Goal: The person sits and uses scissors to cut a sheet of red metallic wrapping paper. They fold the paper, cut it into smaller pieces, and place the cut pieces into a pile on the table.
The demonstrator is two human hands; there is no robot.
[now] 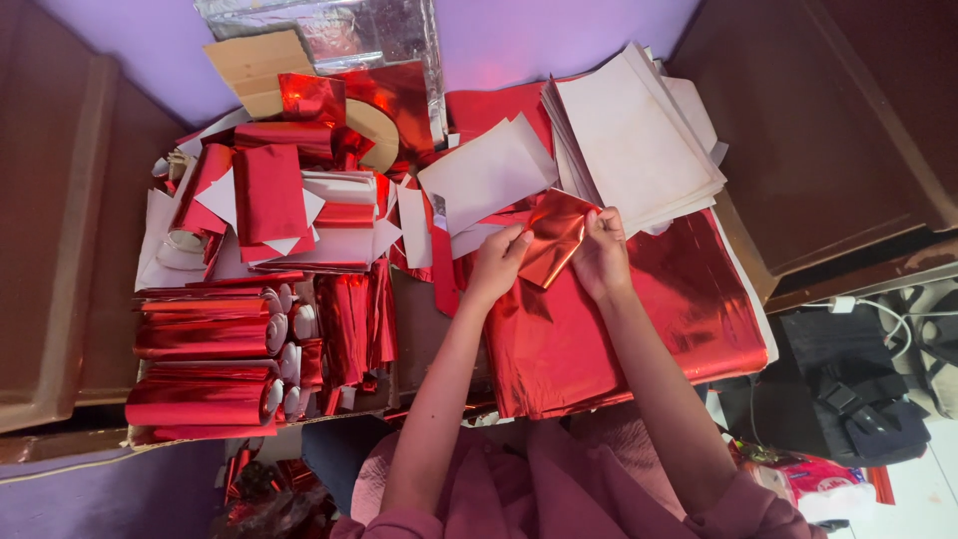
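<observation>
Head view, looking straight down: the left hand [496, 262] and the right hand [602, 255] meet over the middle of the table [424, 329], both pinching one small red foil piece [555, 237]. The left grip is pressed together, thumb and fingertips closed on the piece's left edge; the right grip is likewise closed, fingers curled over its upper right corner. The piece is held tilted, slightly above a large red foil sheet [609, 339] that lies spread under both wrists and reaches to the near table edge. Just beyond the right hand sits a stack of white paper sheets [639, 140], fanned at its corners, almost touching the fingertips. A single white sheet [487, 175] lies just beyond the left hand. To the left, well apart from the hands, red foil rolls [205, 349] lie side by side with their white ends toward the centre, and behind them a heap of folded red and white pieces [269, 200]. A crinkled silver foil sheet [339, 35] and a piece of cardboard [254, 65] lie at the far edge. The only bare table surface shows as a narrow strip between the rolls and the large sheet, beside the left forearm. On the floor to the right lies a black bag [848, 389].
</observation>
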